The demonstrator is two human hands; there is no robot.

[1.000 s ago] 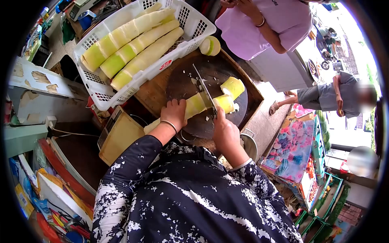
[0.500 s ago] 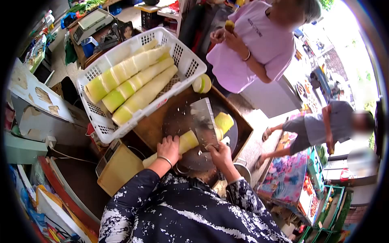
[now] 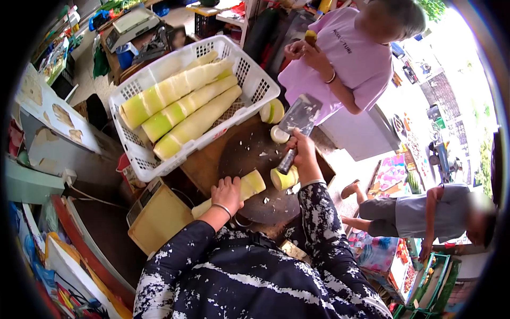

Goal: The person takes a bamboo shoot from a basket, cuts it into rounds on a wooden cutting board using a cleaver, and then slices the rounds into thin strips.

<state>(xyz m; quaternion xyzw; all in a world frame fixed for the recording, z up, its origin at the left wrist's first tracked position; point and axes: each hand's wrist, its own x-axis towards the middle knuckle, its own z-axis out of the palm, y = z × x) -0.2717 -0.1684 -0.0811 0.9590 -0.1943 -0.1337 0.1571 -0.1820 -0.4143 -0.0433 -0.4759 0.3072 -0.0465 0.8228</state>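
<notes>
My left hand point(image 3: 227, 195) is closed around a peeled, pale yellow-green bamboo shoot point(image 3: 253, 184), pressing it on a dark round chopping block point(image 3: 234, 154). In my right hand point(image 3: 304, 151) is the handle of a cleaver point(image 3: 303, 112), its broad blade over the block's far edge. A cut chunk of bamboo shoot point(image 3: 285, 178) lies apart from the shoot's cut end, near my right wrist. Beside the blade rests a small whitish piece point(image 3: 279, 134), close to another cut chunk point(image 3: 272, 110). Small white scraps are scattered on the block.
A white plastic basket point(image 3: 150, 173) with several long bamboo shoots stands at the left of the block. A yellowish tray point(image 3: 162, 220) is by my left arm. One person in a pink shirt point(image 3: 345, 53) stands across from me; another person point(image 3: 425, 215) is at the right.
My right hand has raised the cleaver off the shoot and moved it away from me. The cut chunk now lies separate. A whitish piece now shows beside the blade. The person at right has moved.
</notes>
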